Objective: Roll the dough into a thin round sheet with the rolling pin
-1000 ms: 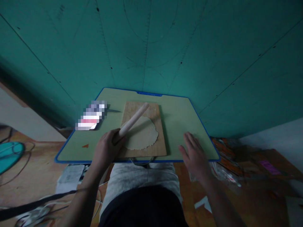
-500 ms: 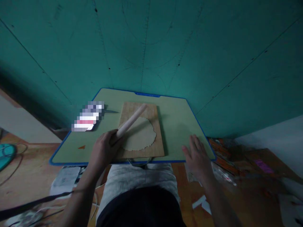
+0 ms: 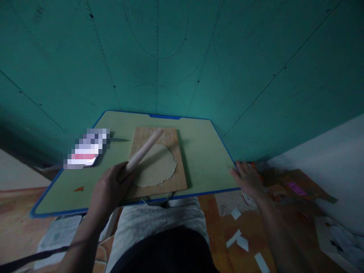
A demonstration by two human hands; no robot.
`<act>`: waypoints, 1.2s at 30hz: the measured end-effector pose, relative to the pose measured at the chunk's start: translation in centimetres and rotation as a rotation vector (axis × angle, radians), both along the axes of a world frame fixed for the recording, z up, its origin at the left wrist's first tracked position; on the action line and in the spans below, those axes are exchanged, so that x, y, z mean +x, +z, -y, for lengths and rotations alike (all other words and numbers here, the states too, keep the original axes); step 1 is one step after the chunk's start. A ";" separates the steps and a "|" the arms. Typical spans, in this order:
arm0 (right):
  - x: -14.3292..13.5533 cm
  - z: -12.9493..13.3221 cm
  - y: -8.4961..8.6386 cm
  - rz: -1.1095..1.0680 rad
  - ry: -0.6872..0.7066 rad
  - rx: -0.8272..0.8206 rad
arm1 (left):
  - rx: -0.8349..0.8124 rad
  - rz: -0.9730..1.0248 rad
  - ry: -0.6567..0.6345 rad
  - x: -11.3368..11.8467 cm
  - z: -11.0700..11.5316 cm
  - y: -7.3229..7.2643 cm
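Note:
My left hand (image 3: 111,185) is closed round the near end of a pale rolling pin (image 3: 145,150), which slants up to the right over a flat, rough-edged sheet of dough (image 3: 157,168). The dough lies on a wooden board (image 3: 179,174), and the board rests on a pale green, blue-rimmed table (image 3: 201,159). Over the table's right edge is my right hand (image 3: 248,177), slightly blurred, with its fingers apart and nothing in them.
A pixelated phone-like device (image 3: 88,148) lies at the table's left, beside a thin dark blade-like object (image 3: 120,140). Near it is a small orange-brown piece (image 3: 79,188). A green wall (image 3: 170,57) stands behind. Paper scraps (image 3: 242,242) and cardboard (image 3: 301,185) lie at the right.
My right hand has moved right, from above the tabletop to its right edge. My left hand still grips the rolling pin. The whole view has shifted, with the table now further left.

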State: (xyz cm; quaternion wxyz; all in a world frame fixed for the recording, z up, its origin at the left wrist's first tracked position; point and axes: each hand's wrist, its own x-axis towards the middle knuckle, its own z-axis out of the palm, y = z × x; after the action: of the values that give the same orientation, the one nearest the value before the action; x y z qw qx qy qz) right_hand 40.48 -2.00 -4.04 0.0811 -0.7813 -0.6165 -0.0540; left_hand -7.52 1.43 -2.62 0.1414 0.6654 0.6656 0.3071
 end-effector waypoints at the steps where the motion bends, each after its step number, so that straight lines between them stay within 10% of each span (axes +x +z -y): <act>1: 2.2 0.4 0.3 0.009 -0.078 0.023 | -0.003 0.000 -0.001 0.0 0.0 -0.1; 5: 3.1 0.9 0.0 -0.102 -0.127 0.158 | 0.011 -0.001 0.006 0.1 0.0 -0.2; 13: -14.5 -2.4 -0.6 -0.496 0.485 0.331 | 0.013 -0.005 0.013 0.3 -0.1 -0.5; 18: -20.7 -1.8 0.8 -0.493 0.792 0.316 | 0.051 0.005 -0.023 0.2 0.0 -0.4; 36: -20.2 -0.6 2.0 -0.249 0.982 0.283 | 0.089 -0.018 -0.078 0.4 0.0 0.0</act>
State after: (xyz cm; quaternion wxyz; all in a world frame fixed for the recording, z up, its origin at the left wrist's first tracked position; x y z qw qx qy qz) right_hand 20.24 -1.45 -2.00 0.2741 -0.3823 -0.8825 0.0008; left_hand -7.12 1.39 -2.59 0.1177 0.6992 0.6259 0.3248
